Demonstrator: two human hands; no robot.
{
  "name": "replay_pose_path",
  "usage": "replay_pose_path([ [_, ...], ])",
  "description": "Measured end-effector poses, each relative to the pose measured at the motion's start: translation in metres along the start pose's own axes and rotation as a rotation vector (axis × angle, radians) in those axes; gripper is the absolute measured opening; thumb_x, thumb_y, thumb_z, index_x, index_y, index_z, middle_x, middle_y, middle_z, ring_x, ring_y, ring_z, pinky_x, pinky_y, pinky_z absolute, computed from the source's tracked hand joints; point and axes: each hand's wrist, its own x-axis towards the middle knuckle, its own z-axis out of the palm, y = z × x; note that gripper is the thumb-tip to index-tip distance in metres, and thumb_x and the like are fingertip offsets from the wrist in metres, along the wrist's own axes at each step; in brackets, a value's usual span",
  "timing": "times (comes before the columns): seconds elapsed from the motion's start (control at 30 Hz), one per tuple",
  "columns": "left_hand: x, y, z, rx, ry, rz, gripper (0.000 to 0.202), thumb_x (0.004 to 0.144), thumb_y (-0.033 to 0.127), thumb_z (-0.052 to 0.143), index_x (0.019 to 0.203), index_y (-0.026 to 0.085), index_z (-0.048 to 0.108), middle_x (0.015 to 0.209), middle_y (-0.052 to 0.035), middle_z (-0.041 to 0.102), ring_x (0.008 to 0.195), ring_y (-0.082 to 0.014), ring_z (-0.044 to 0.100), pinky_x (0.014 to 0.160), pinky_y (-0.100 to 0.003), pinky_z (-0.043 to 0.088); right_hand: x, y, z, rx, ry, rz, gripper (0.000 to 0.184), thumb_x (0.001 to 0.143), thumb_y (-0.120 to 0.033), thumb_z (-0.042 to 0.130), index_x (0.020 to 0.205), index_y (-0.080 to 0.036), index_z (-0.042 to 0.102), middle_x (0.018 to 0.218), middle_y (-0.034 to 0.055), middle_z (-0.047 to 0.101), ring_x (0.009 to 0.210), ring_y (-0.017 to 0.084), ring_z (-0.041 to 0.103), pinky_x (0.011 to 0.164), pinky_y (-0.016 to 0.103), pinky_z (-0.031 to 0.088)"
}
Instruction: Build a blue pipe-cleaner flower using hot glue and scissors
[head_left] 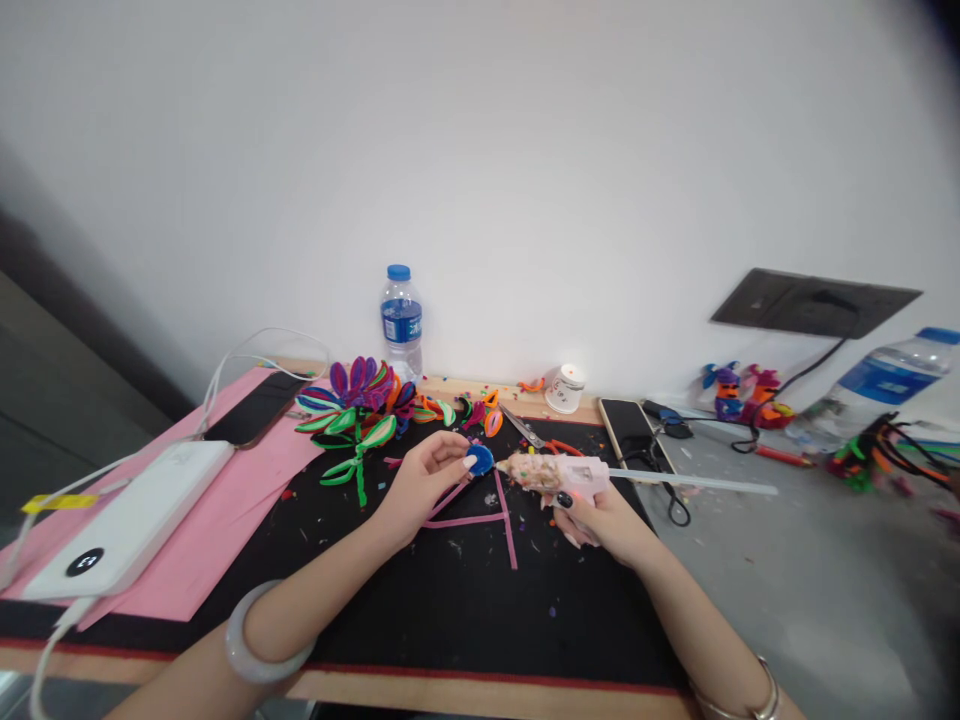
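Between the fingertips of my left hand [433,478] is a small round blue piece [480,460], its material too small to make out. My right hand [596,520] grips a pale pink hot glue gun [576,473], with a long clear glue stick [694,481] sticking out of its back. The gun's crusted nozzle points left, right at the edge of the blue piece; whether they touch I cannot tell. Pink strips [508,530] lie on the black mat [450,625] below my hands. Left of my left hand rests a colourful pipe-cleaner flower [360,400] with green leaves.
At the back stand a water bottle [402,325] and an upturned paper cup [565,388]. Scissors [523,428] lie behind the gun. A phone [619,425] and a black cable are on the right. Pink paper [191,560] and a white power bank [135,520] lie left.
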Motion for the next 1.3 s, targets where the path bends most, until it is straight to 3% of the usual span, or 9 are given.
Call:
replay_pose_path([
  [0.27, -0.0001, -0.0015, 0.0007, -0.087, -0.016, -0.003, 0.024, 0.067, 0.024, 0.068, 0.086, 0.017, 0.056, 0.078, 0.0003, 0.060, 0.068, -0.0094, 0.058, 0.066, -0.022, 0.047, 0.0002, -0.0040, 0.0032, 0.008, 0.015, 0.006, 0.028, 0.077, -0.043, 0.050, 0.082, -0.015, 0.048, 0.041, -0.0073, 0.043, 0.031, 0.003, 0.027, 0.033, 0.017, 0.018],
  [0.6, -0.0012, -0.0001, 0.0008, -0.111, -0.034, -0.019, 0.023, 0.068, 0.023, 0.068, 0.086, 0.017, 0.055, 0.078, 0.0005, 0.060, 0.069, -0.0097, 0.058, 0.067, -0.023, 0.048, -0.0002, -0.0004, 0.0012, 0.013, -0.004, -0.026, 0.037, 0.079, -0.050, 0.048, 0.088, -0.014, 0.047, 0.042, -0.0071, 0.043, 0.032, 0.003, 0.027, 0.033, 0.018, 0.018],
  [0.9, -0.0016, -0.0016, 0.0000, -0.120, -0.070, -0.036, 0.021, 0.071, 0.021, 0.066, 0.087, 0.017, 0.054, 0.078, 0.0010, 0.058, 0.068, -0.0083, 0.057, 0.065, -0.021, 0.045, 0.0009, -0.0003, 0.0010, -0.009, 0.035, -0.035, 0.040, 0.079, -0.054, 0.046, 0.083, -0.015, 0.045, 0.042, -0.0075, 0.043, 0.032, 0.003, 0.025, 0.032, 0.017, 0.017],
  [1.3, -0.0015, -0.0010, 0.0015, -0.163, -0.064, -0.047, 0.019, 0.071, 0.019, 0.066, 0.086, 0.017, 0.054, 0.077, 0.0014, 0.058, 0.067, -0.0084, 0.057, 0.066, -0.022, 0.044, 0.0007, 0.0028, 0.0009, 0.021, -0.013, -0.045, 0.034, 0.081, -0.047, 0.046, 0.090, -0.014, 0.047, 0.042, -0.0079, 0.042, 0.032, 0.004, 0.027, 0.034, 0.018, 0.019],
])
